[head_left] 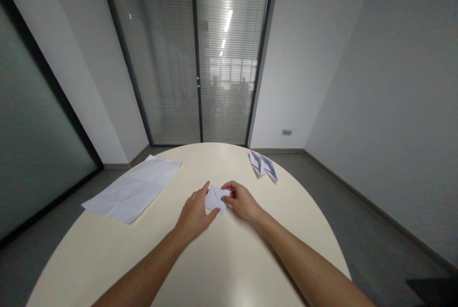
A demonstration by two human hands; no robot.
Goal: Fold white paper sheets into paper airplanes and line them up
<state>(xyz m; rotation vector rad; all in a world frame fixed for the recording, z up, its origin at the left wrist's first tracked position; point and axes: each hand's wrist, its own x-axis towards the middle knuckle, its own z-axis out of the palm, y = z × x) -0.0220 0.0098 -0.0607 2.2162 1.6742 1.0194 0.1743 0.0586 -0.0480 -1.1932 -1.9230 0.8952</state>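
Two hands meet near the middle of a round, cream table (pixel 222 269), both on a small folded paper (pixel 215 199) that lies flat there. The left hand (pixel 196 212) rests on the paper's left side, palm down and fingers loosely spread, with the thumb reaching up along the left edge and the fingertips under or against the lower edge; it presses rather than grips. The right hand (pixel 242 200) is curled, thumb and forefinger closed in a pinch on the paper's upper right corner, the other fingers tucked in. The paper looks white, thin and already creased into several layers, so it is likely very light, limp where single and a little stiffer along the folds. It should slide easily on the smooth table unless one hand pins it, and it would tear or crumple under a hard pull. The corners and folded edges seem the best places to take hold, with a flat palm steadying the rest. Well apart to the left lies a large creased sheet (pixel 131 189), unfolded and reaching the table's edge. At the far right rim sits another folded piece (pixel 264 165), grey-patterned, touching neither hand. Beyond the table stand glass doors with blinds (pixel 195 54).
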